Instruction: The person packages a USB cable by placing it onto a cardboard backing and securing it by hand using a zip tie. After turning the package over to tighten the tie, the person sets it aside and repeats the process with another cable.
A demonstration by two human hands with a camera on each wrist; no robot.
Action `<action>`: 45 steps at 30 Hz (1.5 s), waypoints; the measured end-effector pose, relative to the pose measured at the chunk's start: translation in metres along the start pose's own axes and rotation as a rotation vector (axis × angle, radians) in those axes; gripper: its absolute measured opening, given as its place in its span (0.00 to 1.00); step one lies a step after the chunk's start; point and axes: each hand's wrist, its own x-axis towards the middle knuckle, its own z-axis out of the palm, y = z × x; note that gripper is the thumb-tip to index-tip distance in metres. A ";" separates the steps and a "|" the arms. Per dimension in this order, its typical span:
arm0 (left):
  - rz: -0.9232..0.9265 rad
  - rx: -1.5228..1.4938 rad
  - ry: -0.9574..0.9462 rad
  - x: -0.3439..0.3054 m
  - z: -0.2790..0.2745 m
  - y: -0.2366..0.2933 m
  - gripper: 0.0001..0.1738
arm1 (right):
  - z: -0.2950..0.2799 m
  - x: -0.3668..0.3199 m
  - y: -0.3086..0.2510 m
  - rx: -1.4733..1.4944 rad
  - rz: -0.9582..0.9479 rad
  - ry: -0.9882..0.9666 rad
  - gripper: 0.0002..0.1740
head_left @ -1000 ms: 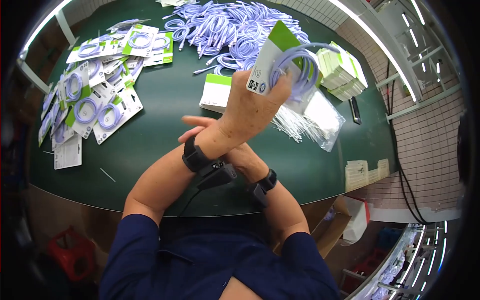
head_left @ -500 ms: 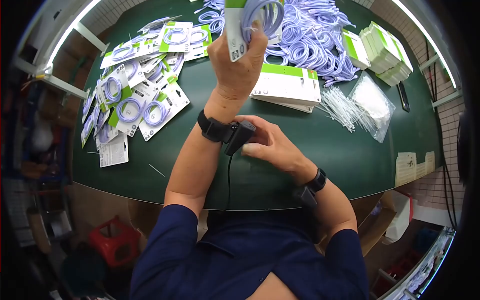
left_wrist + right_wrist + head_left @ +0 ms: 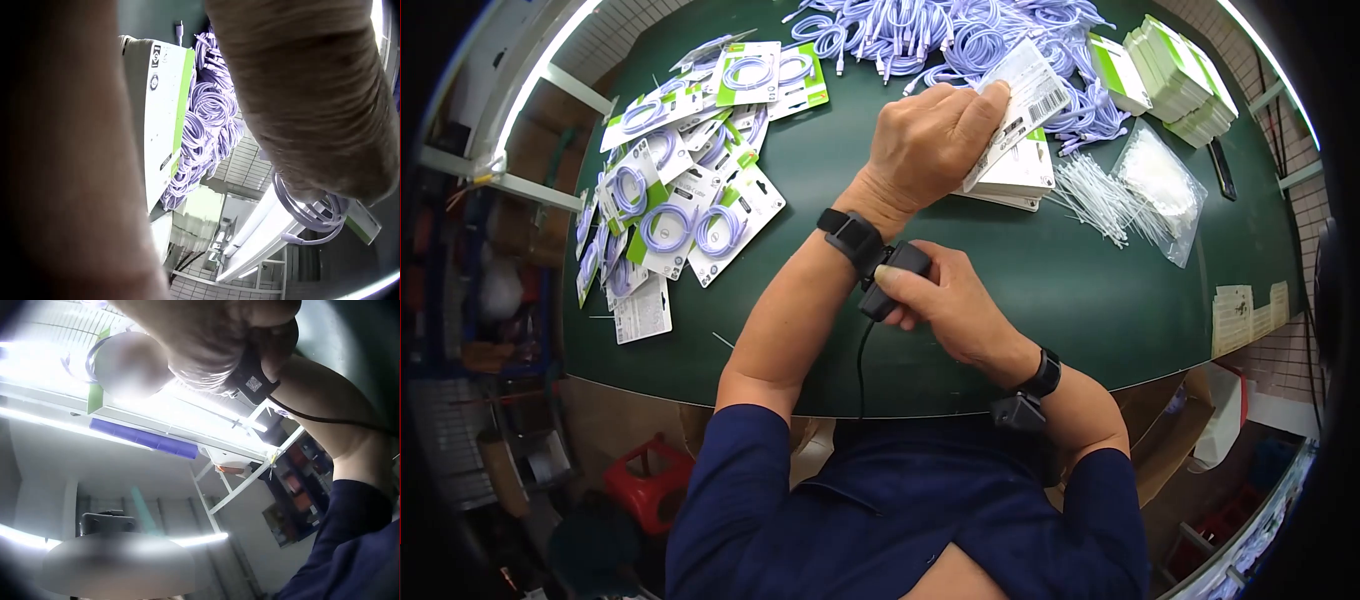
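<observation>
Below, green table (image 3: 1100, 310) — beyond, wall tiles (image 3: 244, 159).

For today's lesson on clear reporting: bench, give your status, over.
Left hand holding card with cable coil. Right hand gripping left wrist camera. Held card partly hides card stack.

Sleeves (image 3: 750, 455): navy, short, well behind our fingers (image 3: 982, 112)
Straps (image 3: 855, 238): black; we wear two
Boxes (image 3: 1020, 412): black, one per strap
Cable (image 3: 861, 372): thin, black
Code (image 3: 253, 384): square, left box (image 3: 908, 259)
</observation>
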 end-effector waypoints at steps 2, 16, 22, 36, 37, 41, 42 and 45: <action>0.021 0.011 -0.087 -0.004 -0.001 0.001 0.20 | -0.003 0.001 0.003 0.033 -0.019 0.023 0.19; -0.298 -0.067 0.026 -0.004 -0.018 0.008 0.16 | 0.003 -0.008 0.008 -0.318 -0.147 0.074 0.28; -0.299 0.128 0.117 -0.007 -0.013 0.002 0.15 | -0.007 -0.007 0.013 -0.433 -0.398 0.042 0.32; -1.079 -0.796 0.321 0.006 -0.014 0.021 0.16 | -0.045 -0.024 -0.032 -0.449 -0.348 -0.035 0.28; -1.137 -0.828 0.351 0.008 -0.014 0.025 0.14 | -0.055 -0.022 -0.032 -0.449 -0.423 0.027 0.24; -0.492 -0.072 0.185 -0.012 -0.011 0.006 0.09 | -0.089 -0.019 -0.047 -0.369 -0.465 0.263 0.16; -0.126 0.306 0.061 -0.020 -0.008 0.001 0.09 | -0.091 -0.019 -0.047 -0.371 -0.462 0.258 0.16; -0.474 -0.092 0.139 -0.013 -0.005 0.019 0.08 | -0.100 -0.018 -0.046 -0.282 -0.474 0.281 0.15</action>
